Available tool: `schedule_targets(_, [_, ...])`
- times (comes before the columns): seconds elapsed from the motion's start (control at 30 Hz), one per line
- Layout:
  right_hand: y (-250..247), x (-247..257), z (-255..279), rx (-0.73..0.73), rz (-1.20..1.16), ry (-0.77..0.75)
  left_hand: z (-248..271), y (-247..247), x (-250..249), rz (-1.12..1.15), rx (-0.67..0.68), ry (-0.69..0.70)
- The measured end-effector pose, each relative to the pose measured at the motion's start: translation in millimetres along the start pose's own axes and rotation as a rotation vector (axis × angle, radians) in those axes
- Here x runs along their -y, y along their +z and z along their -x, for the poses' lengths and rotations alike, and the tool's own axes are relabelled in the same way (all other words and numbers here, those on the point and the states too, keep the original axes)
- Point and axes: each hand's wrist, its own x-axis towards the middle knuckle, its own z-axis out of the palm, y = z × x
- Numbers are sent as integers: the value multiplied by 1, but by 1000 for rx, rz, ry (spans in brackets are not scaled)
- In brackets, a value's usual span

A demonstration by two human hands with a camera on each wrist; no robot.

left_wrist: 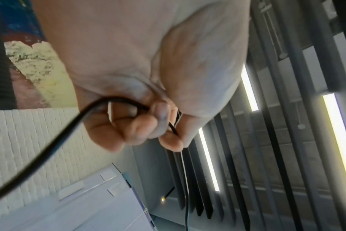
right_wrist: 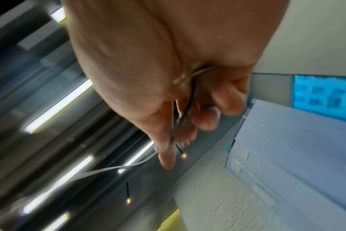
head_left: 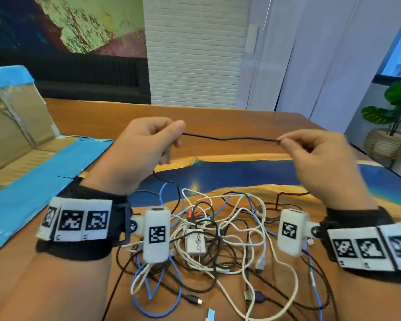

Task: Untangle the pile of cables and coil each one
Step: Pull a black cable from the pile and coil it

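Both hands, left hand (head_left: 146, 149) and right hand (head_left: 320, 158), pinch a thin black cable (head_left: 229, 137) taut mid-frame above the tangled cable pile (head_left: 218, 242) on the tabletop (head_left: 116, 117).

Thin black cable (head_left: 229, 137) taut above tangled pile of cables (head_left: 218, 246) on table.

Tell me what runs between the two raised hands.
Head view: a thin black cable stretches from the left hand to the right hand.
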Motion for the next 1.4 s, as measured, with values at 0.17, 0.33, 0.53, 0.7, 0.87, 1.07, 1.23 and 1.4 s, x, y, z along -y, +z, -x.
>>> schedule_targets(0.17, [32, 22, 12, 144, 263, -120, 4, 26, -9, -121, 33, 49])
schedule_targets(0.33, [60, 65, 36, 403, -490, -12, 8, 41, -11, -125, 104, 112])
schedule_targets(0.53, [49, 53, 24, 141, -495, -69, 9, 31, -12, -114, 205, 34])
schedule_targets(0.7, [16, 28, 4, -203, -372, -78, 8, 21, -9, -24, 371, -106])
schedule_targets(0.87, [-27, -10, -10, -386, -305, -2, 1, 7, -2, 218, 146, -111])
schedule_targets(1.07, [-12, 13, 3, 112, 124, 15, 4, 28, -8, 114, 184, -30])
schedule_targets(1.23, [19, 42, 18, 461, -335, -23, 6, 38, -5, 34, 277, -34])
schedule_targets(1.4, [19, 36, 15, 368, -561, -64, 5, 38, 1, 75, 206, -90])
